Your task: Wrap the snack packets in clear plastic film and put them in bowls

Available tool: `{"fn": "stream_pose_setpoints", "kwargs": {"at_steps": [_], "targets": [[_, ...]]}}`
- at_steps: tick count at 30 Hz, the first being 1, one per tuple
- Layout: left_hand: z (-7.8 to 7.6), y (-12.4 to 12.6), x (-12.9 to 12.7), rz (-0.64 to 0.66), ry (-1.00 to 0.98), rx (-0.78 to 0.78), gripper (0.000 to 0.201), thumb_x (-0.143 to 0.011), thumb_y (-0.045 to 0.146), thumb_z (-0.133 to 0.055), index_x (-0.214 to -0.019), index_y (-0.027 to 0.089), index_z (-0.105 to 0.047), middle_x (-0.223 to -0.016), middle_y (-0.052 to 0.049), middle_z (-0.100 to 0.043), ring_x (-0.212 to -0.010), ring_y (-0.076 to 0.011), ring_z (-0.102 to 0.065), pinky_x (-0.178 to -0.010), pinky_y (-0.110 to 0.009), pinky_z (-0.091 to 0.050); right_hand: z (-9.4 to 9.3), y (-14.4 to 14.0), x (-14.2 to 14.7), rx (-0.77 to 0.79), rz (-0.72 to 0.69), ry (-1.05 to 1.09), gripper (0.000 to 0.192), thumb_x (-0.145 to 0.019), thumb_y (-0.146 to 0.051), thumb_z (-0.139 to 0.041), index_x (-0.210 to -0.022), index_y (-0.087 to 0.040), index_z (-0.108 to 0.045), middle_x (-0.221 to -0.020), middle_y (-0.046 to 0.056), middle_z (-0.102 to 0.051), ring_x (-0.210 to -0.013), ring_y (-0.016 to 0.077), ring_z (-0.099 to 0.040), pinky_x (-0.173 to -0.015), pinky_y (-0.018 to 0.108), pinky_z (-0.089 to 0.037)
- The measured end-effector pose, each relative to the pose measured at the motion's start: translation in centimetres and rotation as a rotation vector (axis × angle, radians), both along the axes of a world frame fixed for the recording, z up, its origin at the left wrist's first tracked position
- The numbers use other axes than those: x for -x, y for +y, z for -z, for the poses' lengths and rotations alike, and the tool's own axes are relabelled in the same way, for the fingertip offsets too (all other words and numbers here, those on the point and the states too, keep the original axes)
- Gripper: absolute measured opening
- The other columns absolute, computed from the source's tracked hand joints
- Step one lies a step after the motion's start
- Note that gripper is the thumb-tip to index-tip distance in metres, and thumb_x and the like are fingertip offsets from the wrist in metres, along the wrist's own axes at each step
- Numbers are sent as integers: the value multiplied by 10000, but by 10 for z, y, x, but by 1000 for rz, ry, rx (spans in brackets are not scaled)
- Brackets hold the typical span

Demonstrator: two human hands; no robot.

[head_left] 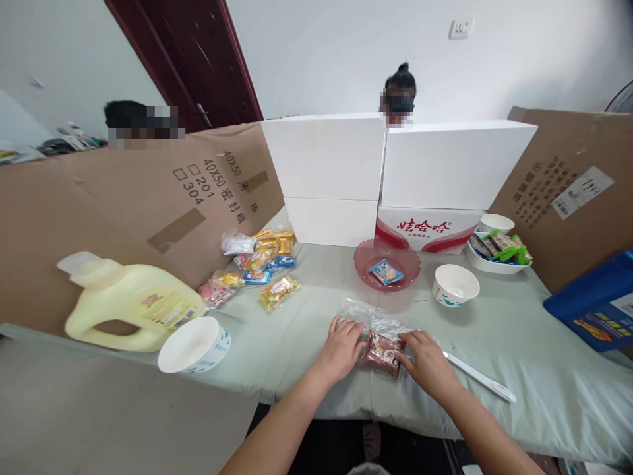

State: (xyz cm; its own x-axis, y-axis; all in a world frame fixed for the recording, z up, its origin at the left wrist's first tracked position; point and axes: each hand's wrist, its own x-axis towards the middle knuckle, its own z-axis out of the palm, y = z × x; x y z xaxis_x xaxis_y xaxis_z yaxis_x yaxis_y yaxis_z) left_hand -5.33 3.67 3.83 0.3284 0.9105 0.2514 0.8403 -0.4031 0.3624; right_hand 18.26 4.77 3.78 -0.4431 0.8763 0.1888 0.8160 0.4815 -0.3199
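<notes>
A brown snack packet [382,351] in clear wrapping lies on the surface [519,343] near its front edge, between both hands. The left hand [341,346] rests on its left end, fingers loosely curled. The right hand [426,359] pinches its right end. A white knife [482,377] lies just right.

I read "40X50", "201" and "304", with Chinese characters beside them, printed in black on the left cardboard sheet [148,191]. Red Chinese characters, 娃哈哈, stand on the white-and-red carton [425,229] under the white foam boxes. The right cardboard sheet [558,185] carries dark print and a white label [582,191], both too small for me to read.
</notes>
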Motion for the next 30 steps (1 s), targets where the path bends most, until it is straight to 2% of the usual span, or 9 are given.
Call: {"fn": "stream_pose_setpoints", "kwargs": {"at_steps": [4,9,12,15,18,21,24,27,30], "targets": [[-15,-20,10,29,-93,-38,295,-864,64,-451,-1041,205,-641,-895,-50,-652,-926,-204,-581,-1029,-475,-362,-23,-24,-9,35,-64,53,215,-918,-188,-431,-953,-209,-642,-894,70,-659,-860,226,-595,-776,372,-454],[-43,-58,33,265,-104,449,452,-737,231,-729,-1169,280,-605,-883,12,-678,-947,-217,-591,-855,-321,-465,-68,-56,-23,390,-377,117,130,-885,-230,-523,-923,-246,-646,-841,14,-663,-799,169,-610,-727,289,-452],[-51,-61,32,257,-64,541,315,-790,271,-690,-1101,276,-641,-863,19,-692,-881,-204,-617,-789,-291,-473,-78,-52,-24,422,-293,208,188,-928,-306,-472,-965,-250,-647,-882,21,-676,-807,156,-625,-737,278,-465],[-50,-44,9,190,-114,343,202,-885,149,-521,-1006,234,-658,-910,-12,-686,-875,-181,-616,-824,-305,-468,-63,-27,-16,244,-109,274,290,-960,-316,-362,-1011,-227,-633,-954,63,-676,-877,187,-633,-777,323,-479],[-38,-22,-19,176,-141,136,249,-860,120,-547,-1075,219,-624,-1110,-60,-644,-1078,-221,-562,-962,-386,-432,-32,1,-7,172,-24,324,296,-932,-273,-360,-1049,-208,-624,-1024,84,-679,-941,206,-642,-825,355,-497],[-21,-13,-31,222,-39,112,557,-747,188,-710,-1268,239,-518,-1346,-101,-513,-1275,-321,-426,-1069,-530,-326,-2,12,-7,163,31,348,304,-893,-229,-392,-1090,-196,-620,-1078,87,-683,-1004,215,-641,-877,374,-504],[-14,-12,-26,258,-9,152,655,-728,155,-702,-1325,296,-472,-1307,-74,-537,-1234,-305,-459,-1053,-529,-348,20,3,-13,119,22,327,319,-898,-204,-394,-1133,-206,-610,-1097,82,-671,-1005,208,-642,-867,365,-518],[-27,-2,-13,254,-134,144,587,-751,94,-619,-1287,311,-518,-1171,-48,-594,-1112,-238,-529,-986,-427,-438,31,-12,-15,49,-7,261,300,-939,-205,-364,-1087,-221,-624,-1065,78,-656,-906,192,-655,-790,339,-532],[-55,31,-8,201,-243,1,597,-750,67,-572,-1307,272,-507,-1156,-64,-581,-1104,-228,-525,-968,-392,-458,32,-17,-12,2,-16,187,282,-960,-224,-359,-1038,-223,-630,-1020,73,-640,-816,177,-650,-729,320,-528]]}}
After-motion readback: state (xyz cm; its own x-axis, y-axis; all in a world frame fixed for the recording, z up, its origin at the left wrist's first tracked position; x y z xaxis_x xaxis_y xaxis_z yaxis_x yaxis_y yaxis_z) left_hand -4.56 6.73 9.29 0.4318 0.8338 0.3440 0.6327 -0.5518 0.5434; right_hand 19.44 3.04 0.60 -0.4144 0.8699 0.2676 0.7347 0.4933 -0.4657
